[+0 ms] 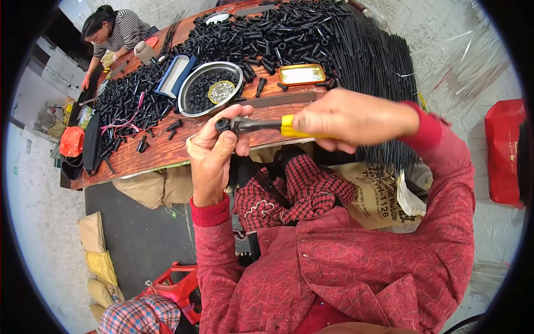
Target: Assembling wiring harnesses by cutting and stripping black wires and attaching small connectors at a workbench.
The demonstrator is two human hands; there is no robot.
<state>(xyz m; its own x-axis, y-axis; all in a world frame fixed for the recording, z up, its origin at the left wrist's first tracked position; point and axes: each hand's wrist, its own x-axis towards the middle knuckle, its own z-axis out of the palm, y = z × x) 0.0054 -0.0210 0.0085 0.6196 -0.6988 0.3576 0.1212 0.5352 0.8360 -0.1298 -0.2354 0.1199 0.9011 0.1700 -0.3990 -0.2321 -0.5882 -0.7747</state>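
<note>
Yellow covers the grip of the hand tool, and I see my right hand wrapped round it, though motion blur hides how hard it squeezes. My left hand is nearly closed, thumb and fingers pinching a small black tubular part at the tool's dark tip. I read this opposed hold as one hand steadying what the other works. The part is raised at the near side of the counter, probably for an easy view of its open end. Just beyond stands a round metal bowl of black rings, with an orange-rimmed tin farther right; I take both as placed for reach. Thin black rods lie roughly side by side, presumably to avoid tangling.
</note>
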